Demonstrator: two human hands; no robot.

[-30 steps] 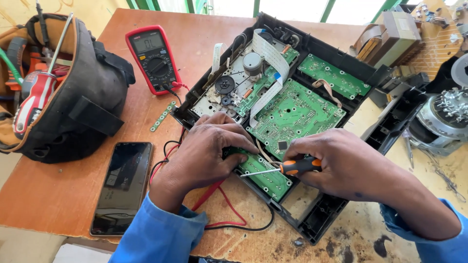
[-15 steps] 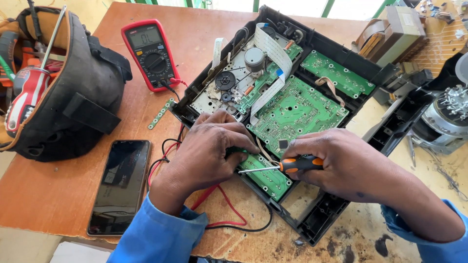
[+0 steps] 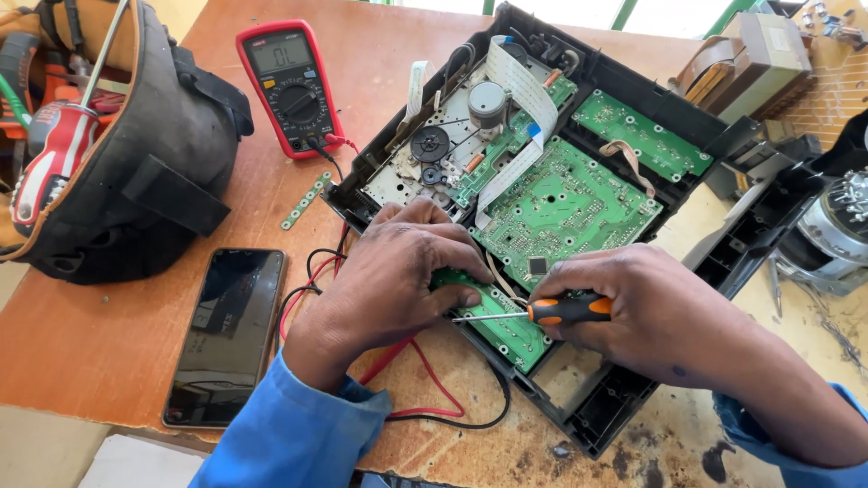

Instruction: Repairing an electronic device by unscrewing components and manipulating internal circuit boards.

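An opened black device case (image 3: 624, 416) lies on the wooden table, with several green circuit boards (image 3: 565, 203) and a metal disc mechanism (image 3: 434, 154) inside. My right hand (image 3: 651, 307) grips a small screwdriver (image 3: 551, 312) with an orange and black handle. Its shaft points left, toward my left hand. My left hand (image 3: 398, 271) rests with curled fingers on the small green board (image 3: 506, 330) at the case's near corner, close to the screwdriver's tip. The tip itself is hidden by my fingers.
A red multimeter (image 3: 289, 86) lies at the back, its red and black leads (image 3: 425, 389) running under my left wrist. A black phone (image 3: 226, 334) lies to the left, beyond it a dark tool bag (image 3: 136, 172) with screwdrivers. An electric motor (image 3: 836, 230) and transformer (image 3: 755, 59) sit right.
My hands stay in place on the small board. The screwdriver has barely shifted, and the view has drifted slightly.
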